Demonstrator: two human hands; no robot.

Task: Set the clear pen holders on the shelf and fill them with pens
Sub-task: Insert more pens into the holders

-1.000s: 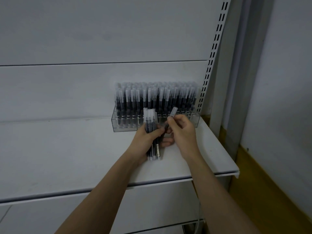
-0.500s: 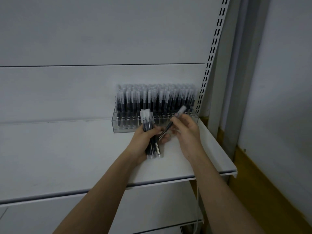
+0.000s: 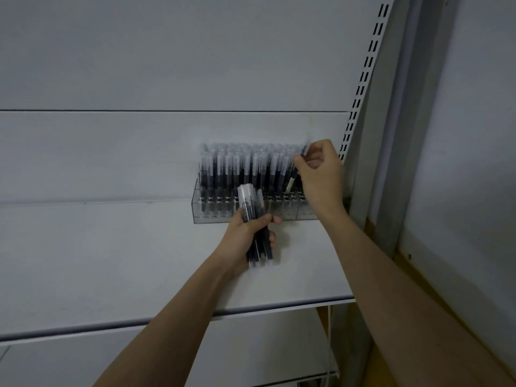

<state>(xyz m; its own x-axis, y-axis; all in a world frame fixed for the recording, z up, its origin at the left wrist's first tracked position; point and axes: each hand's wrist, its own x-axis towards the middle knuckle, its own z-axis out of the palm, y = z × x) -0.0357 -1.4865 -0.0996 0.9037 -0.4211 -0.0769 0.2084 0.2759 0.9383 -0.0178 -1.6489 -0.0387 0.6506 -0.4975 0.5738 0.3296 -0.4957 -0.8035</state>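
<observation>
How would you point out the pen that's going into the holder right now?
Find the white shelf and the clear pen holder at its back right. At the holder's right end, the right hand pinches one pen. Unlike the upright rows beside it, it leans, tip not yet seated.

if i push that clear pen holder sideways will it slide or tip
The holder is low and wide on a flat shelf, so it would probably slide, not tip. Packed with pens, it is likely heavy for its size. The tall pens may rattle.
</observation>
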